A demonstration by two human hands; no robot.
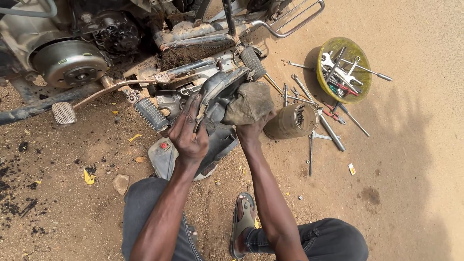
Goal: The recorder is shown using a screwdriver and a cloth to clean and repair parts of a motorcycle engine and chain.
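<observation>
While a rag (249,104) hides the right hand (251,129), its grip stays unclear.

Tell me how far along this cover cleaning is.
Done: the dark engine cover is off the motorcycle, whose round metal rotor sits exposed. In hand: the left hand grips the cover while the right hand presses a dirty rag against it. Left: it looks grimy; tools lie in the yellow bowl and on the dirt.
</observation>
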